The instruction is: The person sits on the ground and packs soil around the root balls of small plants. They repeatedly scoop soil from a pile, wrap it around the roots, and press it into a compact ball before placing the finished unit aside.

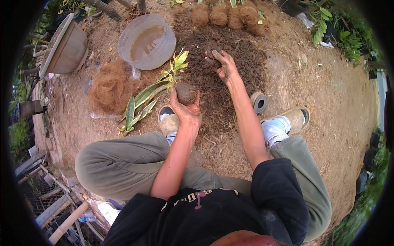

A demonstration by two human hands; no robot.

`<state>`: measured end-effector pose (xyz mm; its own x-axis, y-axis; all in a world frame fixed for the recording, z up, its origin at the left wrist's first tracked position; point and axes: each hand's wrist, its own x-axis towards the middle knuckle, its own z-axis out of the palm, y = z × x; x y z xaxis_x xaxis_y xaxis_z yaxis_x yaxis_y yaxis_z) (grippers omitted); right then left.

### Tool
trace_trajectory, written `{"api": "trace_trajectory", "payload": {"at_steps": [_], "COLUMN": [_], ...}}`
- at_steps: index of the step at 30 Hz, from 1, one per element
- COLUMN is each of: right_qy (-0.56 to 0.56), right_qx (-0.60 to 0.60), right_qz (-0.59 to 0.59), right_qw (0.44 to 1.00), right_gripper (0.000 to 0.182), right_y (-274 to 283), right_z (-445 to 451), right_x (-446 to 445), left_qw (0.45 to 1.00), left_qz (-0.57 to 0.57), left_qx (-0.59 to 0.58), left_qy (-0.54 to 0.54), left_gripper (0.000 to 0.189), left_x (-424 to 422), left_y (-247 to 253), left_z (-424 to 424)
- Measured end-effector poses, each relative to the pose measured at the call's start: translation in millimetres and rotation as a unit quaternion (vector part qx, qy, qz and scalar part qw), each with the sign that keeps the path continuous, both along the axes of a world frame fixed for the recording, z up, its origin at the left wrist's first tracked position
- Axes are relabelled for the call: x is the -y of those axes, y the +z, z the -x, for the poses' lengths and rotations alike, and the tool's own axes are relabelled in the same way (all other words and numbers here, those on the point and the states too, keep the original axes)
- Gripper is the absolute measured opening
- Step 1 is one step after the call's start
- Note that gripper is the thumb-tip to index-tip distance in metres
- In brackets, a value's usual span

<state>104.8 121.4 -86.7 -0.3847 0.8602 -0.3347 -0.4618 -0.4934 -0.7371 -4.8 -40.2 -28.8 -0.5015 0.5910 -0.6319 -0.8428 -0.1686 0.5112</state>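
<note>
My left hand [188,111] cups a round ball of dark potting mix [185,93] from below. A small yellow-green variegated plant [178,63] stands out from the far side of this ball. Over the heap of dark, fibrous soil [215,95], my right hand [227,66] has its soiled fingers curled around a dark clump of soil [213,61], partly hidden by the fingers. Several loose snake plant cuttings [144,97] with yellow-edged leaves lie on the ground left of my left hand.
A translucent tub of brown water [123,46] stands beyond a tangle of coconut fibre [109,87]. Several fibre-wrapped balls [218,16] line the heap's far side. A small roll [258,102] lies near my right foot. A large planter [66,49] leans at far left.
</note>
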Motion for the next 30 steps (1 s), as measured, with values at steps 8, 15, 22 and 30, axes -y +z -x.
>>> {"api": "trace_trajectory", "payload": {"at_steps": [8,15,22,30], "right_qy": [-0.161,-0.173,-0.101,-0.015], "right_qx": [-0.028,-0.112,-0.198,-0.453], "right_qz": [0.176,0.170,0.114,0.081], "right_qw": [0.971,0.964,0.968,0.888], "right_gripper": [0.040,0.049,0.051,0.051], "right_y": [10,6,10,8], "right_z": [-3,-9,-22,-21], "right_x": [0,-2,-6,-7], "left_qw": [1.000,1.000,1.000,1.000], "left_qz": [-0.012,-0.002,0.003,-0.006], "left_qx": [-0.002,-0.004,0.013,0.007], "left_qy": [-0.011,-0.005,-0.003,-0.003], "left_gripper": [0.043,0.039,0.041,0.039], "left_x": [2,1,2,3], "left_y": [-7,-12,-12,-16], "left_z": [-2,-2,-3,-4]}}
